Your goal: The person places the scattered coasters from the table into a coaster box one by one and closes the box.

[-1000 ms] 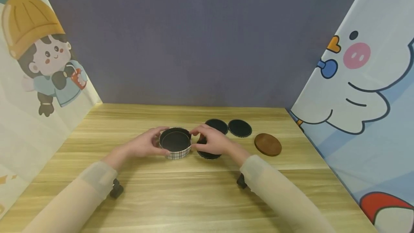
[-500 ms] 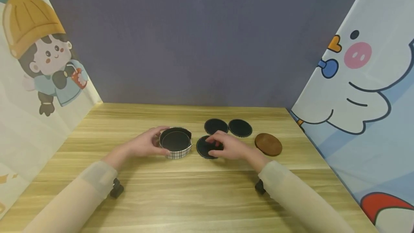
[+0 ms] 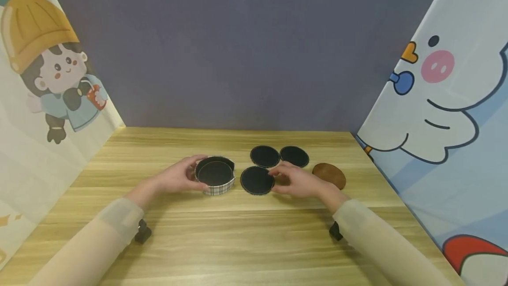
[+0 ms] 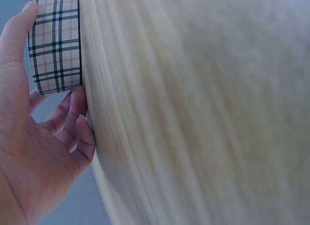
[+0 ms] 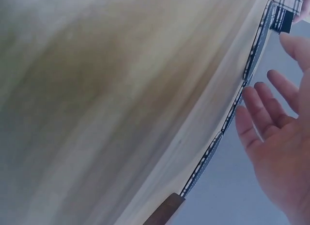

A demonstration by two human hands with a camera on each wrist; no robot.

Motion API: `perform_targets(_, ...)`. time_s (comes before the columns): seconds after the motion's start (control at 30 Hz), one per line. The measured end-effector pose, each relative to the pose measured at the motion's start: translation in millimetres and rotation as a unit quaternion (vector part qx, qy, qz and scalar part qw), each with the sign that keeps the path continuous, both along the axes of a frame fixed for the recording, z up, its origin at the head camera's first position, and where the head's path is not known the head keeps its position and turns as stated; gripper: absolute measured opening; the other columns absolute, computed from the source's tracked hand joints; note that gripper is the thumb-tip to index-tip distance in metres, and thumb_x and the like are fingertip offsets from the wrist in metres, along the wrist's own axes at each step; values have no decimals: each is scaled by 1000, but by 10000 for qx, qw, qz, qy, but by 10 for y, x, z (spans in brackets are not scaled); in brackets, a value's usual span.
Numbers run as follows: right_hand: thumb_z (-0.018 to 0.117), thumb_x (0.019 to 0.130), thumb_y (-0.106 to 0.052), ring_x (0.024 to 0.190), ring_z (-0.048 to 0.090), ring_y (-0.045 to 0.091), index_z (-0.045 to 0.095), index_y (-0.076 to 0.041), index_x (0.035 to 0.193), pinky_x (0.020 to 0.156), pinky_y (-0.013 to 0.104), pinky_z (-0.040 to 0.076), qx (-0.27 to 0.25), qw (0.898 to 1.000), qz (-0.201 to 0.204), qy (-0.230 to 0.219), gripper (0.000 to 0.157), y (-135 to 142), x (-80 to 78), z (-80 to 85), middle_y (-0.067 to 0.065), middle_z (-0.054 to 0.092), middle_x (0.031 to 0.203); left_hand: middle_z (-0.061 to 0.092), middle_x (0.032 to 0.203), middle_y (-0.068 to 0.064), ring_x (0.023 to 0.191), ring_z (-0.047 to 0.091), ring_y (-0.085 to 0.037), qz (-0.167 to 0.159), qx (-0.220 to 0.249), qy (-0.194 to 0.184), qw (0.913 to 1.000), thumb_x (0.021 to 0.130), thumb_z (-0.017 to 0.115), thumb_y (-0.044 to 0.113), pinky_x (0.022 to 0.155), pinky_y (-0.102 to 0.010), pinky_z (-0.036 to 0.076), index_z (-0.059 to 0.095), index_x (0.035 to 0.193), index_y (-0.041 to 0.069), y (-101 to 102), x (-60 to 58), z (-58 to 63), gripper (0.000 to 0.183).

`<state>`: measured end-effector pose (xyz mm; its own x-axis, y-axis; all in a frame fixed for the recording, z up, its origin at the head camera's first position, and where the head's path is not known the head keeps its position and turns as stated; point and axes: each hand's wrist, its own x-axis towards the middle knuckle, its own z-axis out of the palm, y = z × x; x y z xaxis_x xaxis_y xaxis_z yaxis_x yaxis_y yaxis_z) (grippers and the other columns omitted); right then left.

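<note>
In the head view, a round, low holder (image 3: pixel 218 190) with a plaid outer wall and black inside stands on the table, a notch in its right side. My left hand (image 3: pixel 176 176) grips it from the left, thumb at the front and fingers round the back; the left wrist view shows the thumb on the plaid wall (image 4: pixel 55 46). My right hand (image 3: pixel 300 182) is held with loosely bent fingers and nothing in them. Its fingertips are at the right edge of a black round coaster (image 3: pixel 255 181). In the right wrist view, the coasters (image 5: pixel 256 48) appear edge-on beside the fingers.
Behind the nearest coaster lie two more black coasters, one left (image 3: pixel 264 156) and one right (image 3: pixel 294 156). A brown disc (image 3: pixel 328 174) lies farther right, partly covered by my right hand. A grey panel (image 3: pixel 238 56) rises behind the wooden table (image 3: pixel 222 242).
My right hand has left the holder's right side and moved right across the black coaster to its right edge. My left hand and the holder have stayed in place.
</note>
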<state>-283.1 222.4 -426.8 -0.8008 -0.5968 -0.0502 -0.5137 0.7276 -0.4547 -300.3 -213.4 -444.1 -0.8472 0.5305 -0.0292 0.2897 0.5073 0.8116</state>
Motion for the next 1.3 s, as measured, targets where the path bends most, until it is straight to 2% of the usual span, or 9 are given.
perform_targets(0.2,79,100,-52,131,63,26,56,-25,160,108,49,57,150,9997,-56,-193,70,-117,-16,-25,6,53,151,60,144,-32,117,74,-35,8,-17,19,10000,86,97,26,106,-51,64,30,171,5,-9,6,-20,111)
perform_targets(0.37,81,95,-61,117,60,20,57,-29,160,99,45,55,460,9989,-124,-19,76,-253,-26,-52,8,53,150,61,143,-31,118,75,-36,-12,20,-1,10000,86,96,25,106,-51,63,31,170,5,9,0,-36,109)
perform_targets(0.6,84,93,-59,104,56,16,63,-30,153,95,42,54,534,9982,-271,48,70,-333,-35,-70,10,54,145,62,141,-29,115,75,-34,62,-77,23,9999,85,97,27,106,-51,63,31,171,6,20,11,-13,110)
perform_targets(0.87,86,92,-56,91,53,15,63,-32,152,92,42,54,601,9976,-318,147,68,-339,-47,-68,11,55,136,61,140,-29,111,75,-31,58,-72,-1,10000,86,97,26,103,-49,65,31,171,5,11,13,15,110)
perform_targets(1.13,88,92,-53,92,52,15,66,-32,149,90,40,53,547,9982,-91,209,65,-302,-32,-64,8,56,134,61,142,-29,116,74,-33,53,-63,-30,10000,86,97,27,106,-52,63,30,171,6,4,24,13,110)
perform_targets(1.3,89,91,-52,97,54,15,67,-31,149,93,41,54,517,9984,52,207,65,-273,1,-61,10,56,140,61,141,-28,113,74,-31,60,-137,1,9999,86,96,29,105,-52,63,29,172,6,0,15,15,111)
